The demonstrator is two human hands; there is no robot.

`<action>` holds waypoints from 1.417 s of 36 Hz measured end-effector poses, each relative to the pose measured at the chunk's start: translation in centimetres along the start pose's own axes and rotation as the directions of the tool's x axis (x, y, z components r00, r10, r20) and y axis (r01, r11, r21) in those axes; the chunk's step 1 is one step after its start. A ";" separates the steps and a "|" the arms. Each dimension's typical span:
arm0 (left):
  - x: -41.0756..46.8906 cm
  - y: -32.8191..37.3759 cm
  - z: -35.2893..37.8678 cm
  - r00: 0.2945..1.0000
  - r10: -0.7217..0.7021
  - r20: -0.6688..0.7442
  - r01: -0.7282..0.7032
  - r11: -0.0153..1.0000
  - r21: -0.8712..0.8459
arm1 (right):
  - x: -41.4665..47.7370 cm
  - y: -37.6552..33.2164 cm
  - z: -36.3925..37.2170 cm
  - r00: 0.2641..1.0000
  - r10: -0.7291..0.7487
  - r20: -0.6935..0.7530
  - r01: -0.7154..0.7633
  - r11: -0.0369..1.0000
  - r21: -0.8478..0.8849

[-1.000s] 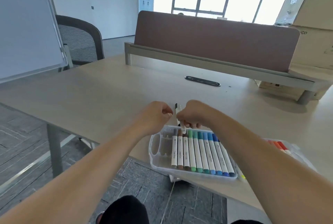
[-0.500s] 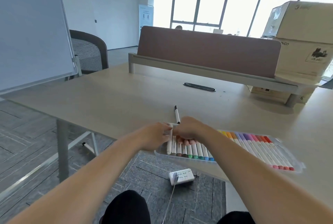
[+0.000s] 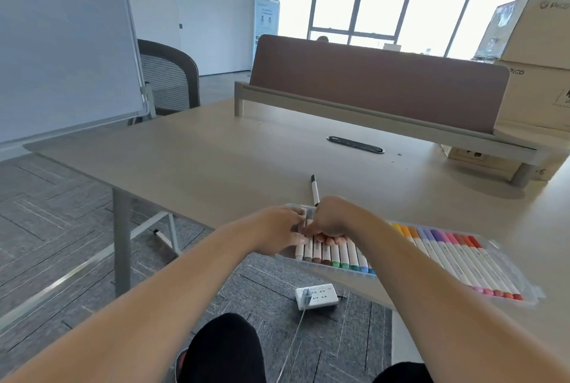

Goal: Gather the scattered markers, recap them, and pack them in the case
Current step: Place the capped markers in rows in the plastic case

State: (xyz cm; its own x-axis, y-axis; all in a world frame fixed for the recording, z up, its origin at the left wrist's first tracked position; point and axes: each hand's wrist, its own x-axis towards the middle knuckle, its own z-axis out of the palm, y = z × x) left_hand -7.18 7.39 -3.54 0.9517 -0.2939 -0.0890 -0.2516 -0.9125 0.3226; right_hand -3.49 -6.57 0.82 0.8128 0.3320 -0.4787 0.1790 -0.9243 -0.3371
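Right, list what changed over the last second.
The left hand and right hand dropped from above the case onto the left end of its marker row, fingers on the markers. What they grip is hidden. The case stayed put; the black-capped marker still pokes out past the right hand.

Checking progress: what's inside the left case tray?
A row of markers, near caps cream, browns, greens, blue. The left hand, pinching a grey-capped marker, and the right hand cover their far ends.
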 end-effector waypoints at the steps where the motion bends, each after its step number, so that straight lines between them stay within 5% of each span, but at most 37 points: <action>1: 0.0 0.0 0.0 1.000 -0.008 0.004 0.008 1.000 -0.009 | 0.1 0.2 0.0 1.000 -0.011 -0.018 0.011 1.000 0.004; 8: 0.4 0.3 -0.7 0.988 -0.123 -0.095 0.104 0.977 -0.185 | 1.4 1.7 -0.4 0.991 -0.095 -0.093 0.109 0.980 0.164; 13: 2.1 -0.4 -1.8 0.940 -0.218 -0.263 0.098 0.909 -0.404 | 3.6 2.3 -1.2 0.974 -0.084 -0.211 0.121 0.978 0.168; 21: 5.5 -1.7 -2.4 0.928 -0.244 -0.280 0.090 0.878 -0.470 | 9.9 2.8 -3.3 0.880 0.029 -0.475 0.014 0.996 0.088; 32: 8.0 -2.7 -1.7 0.924 -0.285 -0.256 0.138 0.871 -0.472 | 13.7 1.3 -4.5 0.917 0.152 -0.368 -0.159 0.987 0.010; 38: 7.2 -2.9 -1.5 0.899 -0.332 -0.284 0.160 0.856 -0.492 | 11.1 0.7 -5.1 0.914 0.057 -0.401 -0.050 0.998 0.030; 45: 4.2 -1.5 -1.8 0.909 -0.315 -0.275 0.168 0.877 -0.450 | 3.5 -0.7 -3.7 0.992 -0.057 -0.111 0.071 0.989 0.126; 51: 1.2 -0.8 -1.4 0.935 -0.309 -0.172 0.217 0.885 -0.412 | 0.6 -1.1 -1.3 0.996 -0.079 -0.033 0.084 0.979 0.186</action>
State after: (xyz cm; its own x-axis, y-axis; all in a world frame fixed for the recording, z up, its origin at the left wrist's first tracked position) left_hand -5.61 8.13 -2.58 0.9982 0.0563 -0.0207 0.0561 -0.7537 0.6548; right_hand -2.50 -5.60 1.94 0.8142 0.3973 -0.4233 0.1401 -0.8421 -0.5208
